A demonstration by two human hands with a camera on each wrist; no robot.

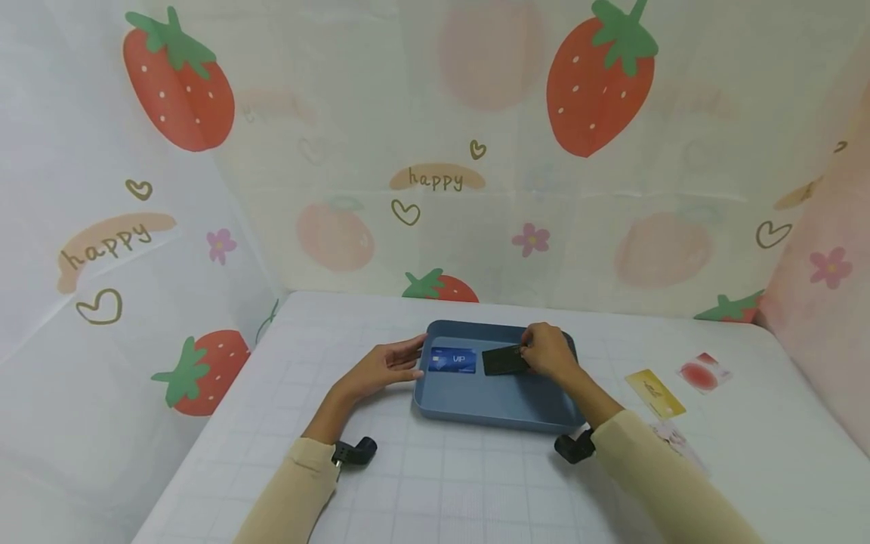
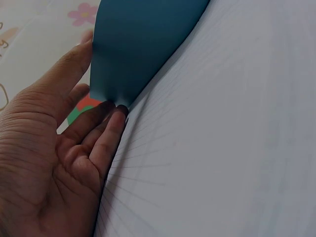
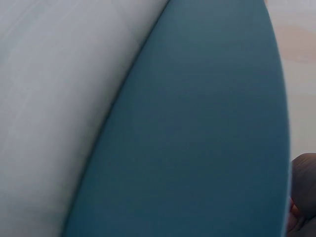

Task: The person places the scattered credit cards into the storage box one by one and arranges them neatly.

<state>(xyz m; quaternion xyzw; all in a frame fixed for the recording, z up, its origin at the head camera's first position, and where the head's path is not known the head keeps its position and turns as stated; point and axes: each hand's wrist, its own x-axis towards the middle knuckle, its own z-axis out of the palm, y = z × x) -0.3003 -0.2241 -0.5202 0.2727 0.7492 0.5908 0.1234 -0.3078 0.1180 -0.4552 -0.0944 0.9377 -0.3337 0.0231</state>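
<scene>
A shallow blue-grey tray (image 1: 469, 399) sits on the table. Inside it, at the left, lies a blue card (image 1: 445, 361) marked VIP. Beside that is a black card (image 1: 501, 362), its right end pinched by my right hand (image 1: 547, 350). My left hand (image 1: 377, 369) rests its extended fingers against the tray's left side. In the left wrist view the fingers (image 2: 109, 136) touch the lower corner of the tray wall (image 2: 143, 44). The tray wall (image 3: 192, 123) fills much of the right wrist view and hides the black card; only a bit of my right hand (image 3: 306, 180) shows.
Right of the tray, a gold card (image 1: 655, 394), a white card with red patterns (image 1: 704, 373) and a pale patterned card (image 1: 676, 438) lie on the white table (image 1: 435, 491). The right forearm partly covers the pale one. A strawberry-printed curtain (image 1: 408, 113) encloses the back and sides.
</scene>
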